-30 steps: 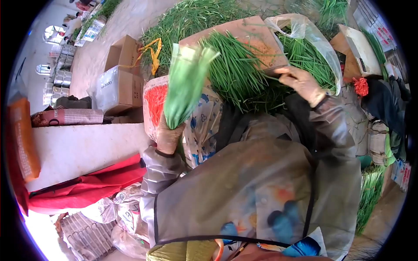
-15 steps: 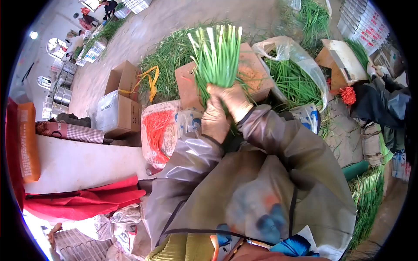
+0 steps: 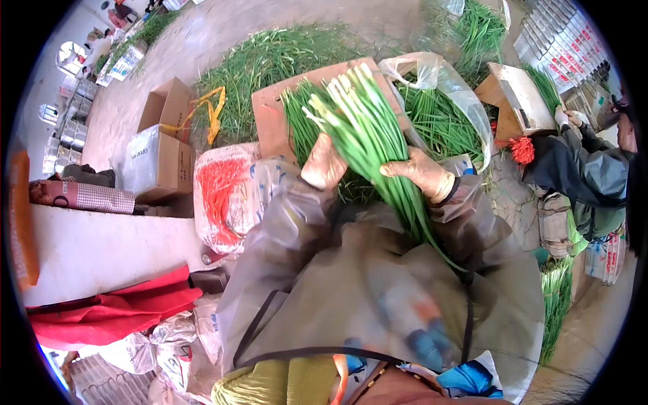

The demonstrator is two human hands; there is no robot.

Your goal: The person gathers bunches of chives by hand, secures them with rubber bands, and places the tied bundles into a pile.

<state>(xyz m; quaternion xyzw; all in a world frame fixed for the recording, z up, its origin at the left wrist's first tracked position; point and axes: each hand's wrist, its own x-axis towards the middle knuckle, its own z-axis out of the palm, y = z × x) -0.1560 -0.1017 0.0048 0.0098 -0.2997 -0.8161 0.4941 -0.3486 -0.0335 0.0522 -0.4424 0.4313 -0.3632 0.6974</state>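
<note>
Our right hand [image 3: 422, 174] wraps the green bunch [image 3: 374, 131], thumb across its front; our left hand [image 3: 324, 163] sits at its left side, fingers hidden, grip impossible to tell. The bunch tilts above the brown board [image 3: 268, 108], near the plastic bag [image 3: 426, 77].

Head camera, one: behind and above the grip of your right hand [image 3: 421, 174], near, wide, facing forward and down; smock [image 3: 337, 307] nearer, floor [image 3: 209, 42] beyond.
</note>
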